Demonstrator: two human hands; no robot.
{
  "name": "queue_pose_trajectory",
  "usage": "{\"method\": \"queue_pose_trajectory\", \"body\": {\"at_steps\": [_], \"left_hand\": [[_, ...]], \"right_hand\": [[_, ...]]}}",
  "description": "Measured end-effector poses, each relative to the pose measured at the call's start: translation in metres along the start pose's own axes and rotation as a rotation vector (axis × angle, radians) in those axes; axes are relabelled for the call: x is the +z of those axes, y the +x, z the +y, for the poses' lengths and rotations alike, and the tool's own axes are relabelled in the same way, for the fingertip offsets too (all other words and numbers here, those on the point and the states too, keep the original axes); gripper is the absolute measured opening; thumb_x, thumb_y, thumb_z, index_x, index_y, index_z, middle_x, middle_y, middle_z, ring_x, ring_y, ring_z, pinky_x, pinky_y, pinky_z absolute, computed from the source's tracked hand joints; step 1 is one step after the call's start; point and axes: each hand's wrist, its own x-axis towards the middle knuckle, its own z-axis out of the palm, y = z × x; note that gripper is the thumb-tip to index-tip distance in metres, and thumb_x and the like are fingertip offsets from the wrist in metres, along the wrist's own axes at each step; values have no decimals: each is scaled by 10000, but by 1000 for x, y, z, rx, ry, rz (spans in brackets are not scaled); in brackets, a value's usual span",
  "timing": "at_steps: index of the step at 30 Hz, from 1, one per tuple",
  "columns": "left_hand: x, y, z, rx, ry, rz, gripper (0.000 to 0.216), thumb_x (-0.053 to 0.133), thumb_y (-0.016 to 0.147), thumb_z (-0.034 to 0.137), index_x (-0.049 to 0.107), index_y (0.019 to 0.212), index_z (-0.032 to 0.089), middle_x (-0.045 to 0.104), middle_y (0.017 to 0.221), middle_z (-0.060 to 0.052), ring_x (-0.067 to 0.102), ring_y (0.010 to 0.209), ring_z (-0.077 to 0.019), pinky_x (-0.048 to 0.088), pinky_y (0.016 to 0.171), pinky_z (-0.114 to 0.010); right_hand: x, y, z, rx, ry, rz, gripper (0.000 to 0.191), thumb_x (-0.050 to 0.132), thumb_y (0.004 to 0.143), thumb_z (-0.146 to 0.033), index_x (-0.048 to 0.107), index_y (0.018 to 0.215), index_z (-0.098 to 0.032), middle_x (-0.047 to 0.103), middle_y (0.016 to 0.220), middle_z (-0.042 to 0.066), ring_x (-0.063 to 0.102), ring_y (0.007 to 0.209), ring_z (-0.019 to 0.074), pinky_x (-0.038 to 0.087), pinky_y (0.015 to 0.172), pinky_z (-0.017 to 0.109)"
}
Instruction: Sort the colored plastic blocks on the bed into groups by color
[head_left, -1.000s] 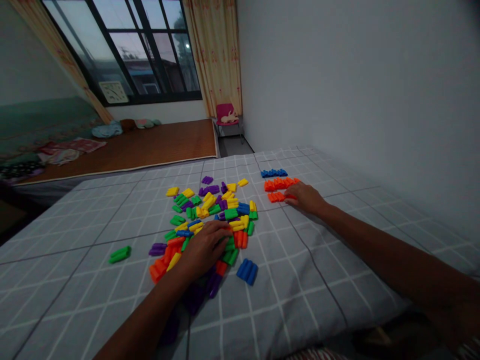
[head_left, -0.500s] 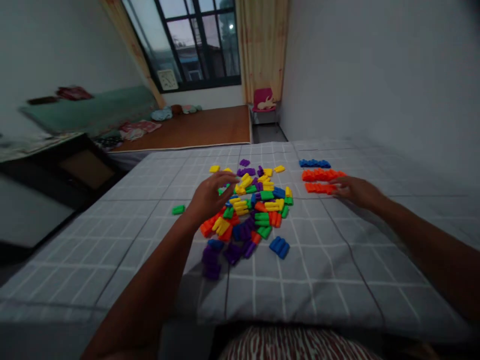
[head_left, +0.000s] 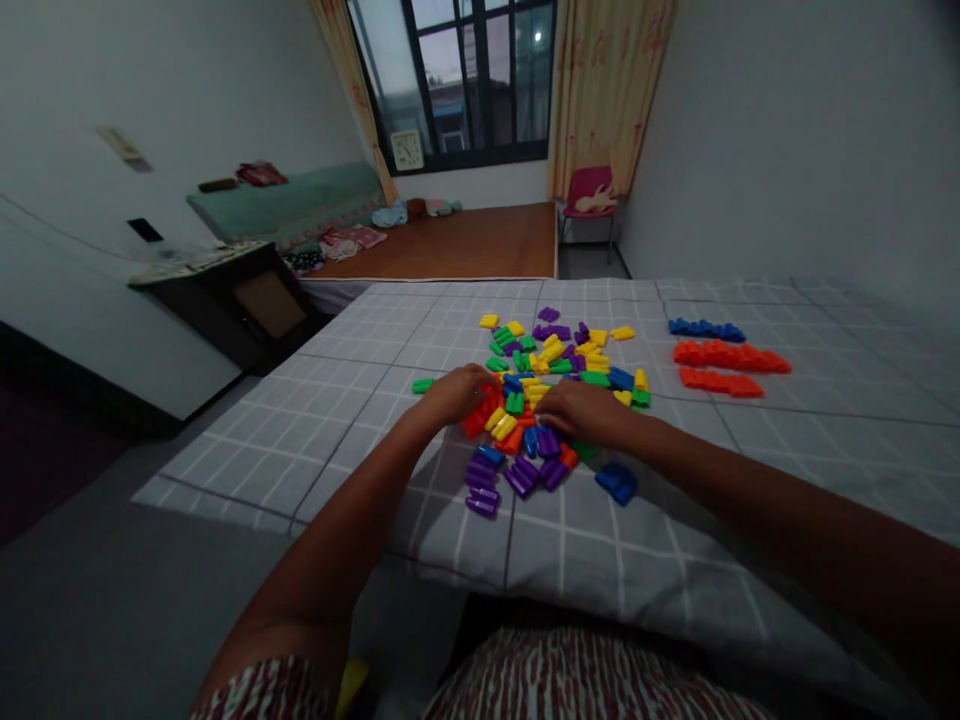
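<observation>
A loose pile of plastic building blocks in yellow, green, purple, blue and orange lies on the checked cloth. At the pile's left side my left hand has its fingers curled down around an orange building block. My right hand reaches over the pile's right side, fingers bent and close together; what its fingertips hold is hidden. Off to the right lie a blue row of joined blocks, a longer orange row and a shorter orange row, with neither hand touching them.
A blue block sits near the front, right of the pile, and a green block lies left of it. Beyond the checked surface are a low brown bed, a dark cabinet and a pink chair.
My right hand has left the shorter orange row and come left to the pile. My left hand has lowered onto the orange blocks. The camera view has turned left.
</observation>
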Motion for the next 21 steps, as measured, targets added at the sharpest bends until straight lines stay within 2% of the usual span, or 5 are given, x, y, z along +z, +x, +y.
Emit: {"method": "queue_pose_trajectory", "body": {"at_steps": [2,6,13,18,21], "left_hand": [[1,1,-6,-67,3,33,351,556,793,133,694,1104,220,632,1192,-100,638,987,-228,475,892,-318],[1,2,-11,-39,-67,-5,284,589,769,145,731,998,233,678,1032,-64,657,826,-196,481,778,-267],[3,2,-19,-184,-184,113,262,572,809,190,604,1068,189,679,921,-46,642,734,-165,481,664,-264],[-5,3,-3,-91,-110,253,320,606,791,204,623,1110,193,628,1108,-97,603,1031,-232,476,914,-388],[-7,10,24,12,-323,257,225,558,847,281,674,1016,188,641,1097,-88,599,1055,-234,480,930,-387]], "right_hand": [[6,17,-8,86,-97,-35,220,575,864,-382,685,933,-204,694,955,129,634,925,263,470,732,317],[13,38,-12,165,-136,-49,387,614,809,-519,647,978,-172,670,999,156,643,886,290,446,618,305],[19,43,9,224,173,25,255,717,721,-318,602,907,-189,687,885,42,624,775,186,395,602,240],[13,34,33,207,588,176,153,617,765,-246,567,893,-178,662,775,12,617,690,150,436,598,240],[4,24,42,177,805,208,208,610,781,-306,572,939,-177,665,770,14,628,675,152,472,596,257]]}}
